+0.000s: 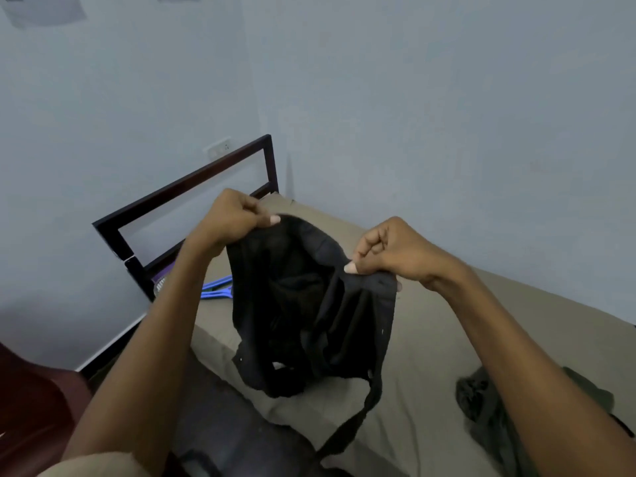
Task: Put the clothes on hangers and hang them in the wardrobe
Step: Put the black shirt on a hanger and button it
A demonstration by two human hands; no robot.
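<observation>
Both grips clench the top edge of a black garment [309, 304] at frame centre: left hand [230, 218] pinching its left corner, right hand [395, 249] its right. It hangs above the bed [430, 373]. Blue hangers [215, 287] lie centre-left on the bed.

Head view — looks down, close, over the bed [430, 356].

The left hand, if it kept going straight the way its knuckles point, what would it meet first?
Likely the dark bed frame at the head of the bed, then the wall. The left hand pinches the black garment; depth is unclear.
</observation>
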